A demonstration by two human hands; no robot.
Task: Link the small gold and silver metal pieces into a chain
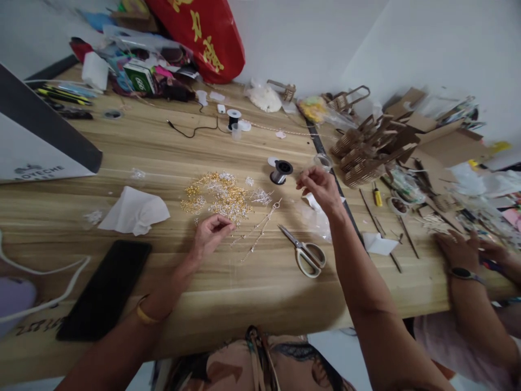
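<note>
My left hand (211,233) is at the front edge of a pile of gold and silver beads (230,203), thumb and fingertips pinched together; whatever they may hold is too small to make out. My right hand (319,187) is raised just right of a spool of fine wire (280,171). Its fingers are also closed in a pinch, and I cannot tell what is in them. A thin beaded chain (260,228) with a small ring at its top lies between the hands. Below my right hand rest scissors (305,253) with pale handles, blades slightly parted.
A white tissue (136,210) and a black phone (106,290) lie at left. Clear plastic bags (319,220) are under my right forearm. Small woven baskets (366,149) stand at back right. Another person's hand (458,250) works at far right.
</note>
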